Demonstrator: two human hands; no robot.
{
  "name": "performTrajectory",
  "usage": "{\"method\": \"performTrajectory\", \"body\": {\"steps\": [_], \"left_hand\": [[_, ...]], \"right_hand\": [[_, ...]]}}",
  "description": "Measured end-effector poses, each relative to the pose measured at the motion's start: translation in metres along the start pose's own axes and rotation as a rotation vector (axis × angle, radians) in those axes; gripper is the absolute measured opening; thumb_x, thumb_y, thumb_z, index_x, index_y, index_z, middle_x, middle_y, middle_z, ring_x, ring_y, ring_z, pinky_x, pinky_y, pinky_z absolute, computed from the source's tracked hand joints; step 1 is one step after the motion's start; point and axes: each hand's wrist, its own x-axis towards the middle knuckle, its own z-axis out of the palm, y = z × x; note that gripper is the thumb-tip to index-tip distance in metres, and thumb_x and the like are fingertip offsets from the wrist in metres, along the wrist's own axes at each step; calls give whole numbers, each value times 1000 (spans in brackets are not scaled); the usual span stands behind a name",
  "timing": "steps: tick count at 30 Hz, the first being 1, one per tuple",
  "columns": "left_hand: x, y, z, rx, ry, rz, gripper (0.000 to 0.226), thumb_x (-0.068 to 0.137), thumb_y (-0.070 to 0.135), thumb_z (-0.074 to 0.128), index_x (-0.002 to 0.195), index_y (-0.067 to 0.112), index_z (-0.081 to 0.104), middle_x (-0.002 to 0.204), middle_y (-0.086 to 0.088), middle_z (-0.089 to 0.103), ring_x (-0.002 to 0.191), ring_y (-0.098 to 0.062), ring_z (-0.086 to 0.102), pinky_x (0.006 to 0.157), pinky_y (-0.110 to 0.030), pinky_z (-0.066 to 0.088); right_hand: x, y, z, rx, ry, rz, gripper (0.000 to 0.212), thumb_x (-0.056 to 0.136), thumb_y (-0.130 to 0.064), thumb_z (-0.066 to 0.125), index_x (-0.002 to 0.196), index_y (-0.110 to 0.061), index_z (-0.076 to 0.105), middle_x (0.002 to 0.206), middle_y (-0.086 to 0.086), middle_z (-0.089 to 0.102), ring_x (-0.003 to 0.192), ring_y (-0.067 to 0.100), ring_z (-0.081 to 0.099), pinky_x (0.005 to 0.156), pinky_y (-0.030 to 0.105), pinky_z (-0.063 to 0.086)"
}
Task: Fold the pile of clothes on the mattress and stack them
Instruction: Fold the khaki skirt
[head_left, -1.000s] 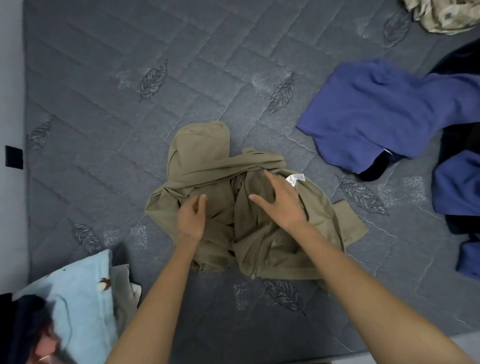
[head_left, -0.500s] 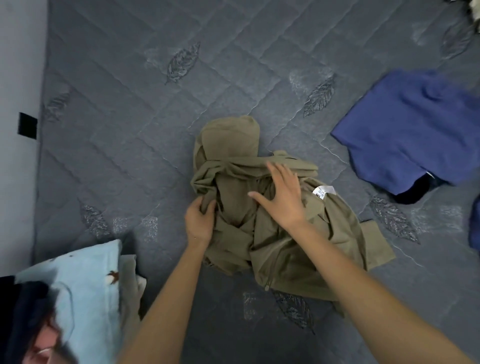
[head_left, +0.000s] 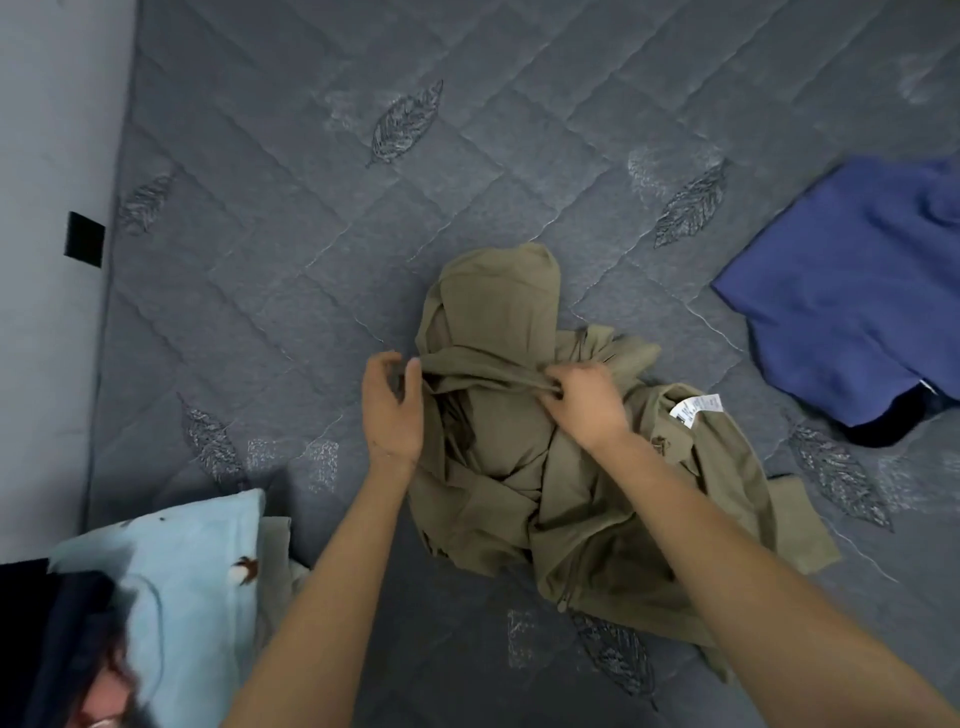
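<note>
My right hand (head_left: 587, 400), flat a moment ago, now clutches a twisted band of the olive garment (head_left: 498, 306) bunched beneath it. My left hand (head_left: 392, 410) has moved up to the band's end, but I cannot tell whether it holds. I judge I'm still untangling on the mattress (head_left: 291, 218), not folding.

The olive garment (head_left: 519, 467) lay crumpled near the middle of the grey quilted mattress (head_left: 260, 260). Its rounded, hood-like end pointed away, a taut fold ran across it below that, and a white label (head_left: 696, 408) was turned up on its right side. A blue garment (head_left: 841, 291) lay spread out, well apart to the right.
</note>
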Motion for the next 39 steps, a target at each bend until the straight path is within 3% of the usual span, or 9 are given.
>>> {"method": "performTrajectory", "body": {"steps": [4, 8, 12, 16, 21, 24, 27, 31, 39], "left_hand": [[34, -5, 8, 57, -163, -266, 48, 94, 41, 55, 124, 5, 54, 120, -5, 59, 112, -17, 54, 96, -25, 40], [39, -5, 25, 583, -358, -243, 67, 79, 74, 50, 106, 13, 62, 115, -8, 63, 118, -30, 50, 103, -43, 37], [30, 6, 41, 882, -349, -78, 53, 84, 61, 55, 104, 13, 63, 117, -10, 59, 123, -32, 39, 107, -45, 25], [24, 6, 45, 700, -318, 66, 20, 92, 29, 57, 79, 15, 54, 85, -5, 58, 100, -27, 53, 105, -43, 29], [14, 19, 19, -96, -237, 101, 20, 100, 14, 44, 81, 10, 45, 78, -1, 48, 75, -9, 44, 77, -32, 41], [17, 50, -10, -436, -175, -9, 25, 103, 11, 37, 80, 19, 41, 77, 8, 47, 73, -3, 43, 76, -25, 39], [25, 83, -43, -744, -207, -32, 18, 104, 9, 29, 96, 5, 44, 82, 12, 58, 77, 1, 53, 78, -17, 45], [25, 130, -90, -850, -305, 73, 15, 101, 14, 31, 102, 15, 46, 105, -2, 54, 97, -10, 53, 92, -26, 42], [5, 198, -153, -872, -317, 274, 25, 102, 12, 27, 115, 18, 48, 108, 7, 66, 106, -8, 58, 99, -25, 44]], "right_hand": [[-40, -36, 18, 224, -258, -165, 33, 91, -40, 62, 83, -8, 65, 85, 9, 67, 81, 22, 62, 65, 32, 46], [-62, -46, 24, 297, -532, -207, 48, 83, -54, 65, 73, -7, 65, 69, 3, 65, 65, 16, 59, 57, 30, 43], [-50, -35, 12, 438, -185, -43, 34, 84, -46, 68, 90, -13, 73, 81, 3, 71, 74, 13, 64, 72, 32, 52], [-28, -16, -5, 524, 148, 143, 40, 84, -30, 73, 115, -6, 66, 107, 10, 68, 100, 20, 63, 93, 35, 48], [-19, -13, -21, 562, 78, 252, 82, 82, -38, 73, 147, -9, 32, 150, 8, 37, 140, 19, 31, 115, 27, 23], [-22, -23, -30, 616, 44, 237, 96, 79, -43, 75, 152, -14, 20, 157, 3, 26, 145, 16, 21, 118, 30, 19], [-25, -41, -44, 680, 18, 208, 103, 77, -46, 75, 153, -18, 11, 158, -1, 21, 146, 14, 16, 119, 33, 19], [-27, -73, -78, 757, 33, 152, 107, 76, -46, 76, 154, -20, 6, 159, -4, 16, 146, 13, 15, 117, 31, 19], [-26, -112, -115, 966, -48, 217, 101, 84, -44, 68, 154, -17, 0, 160, 6, 14, 146, 21, 18, 115, 36, 23]]}}
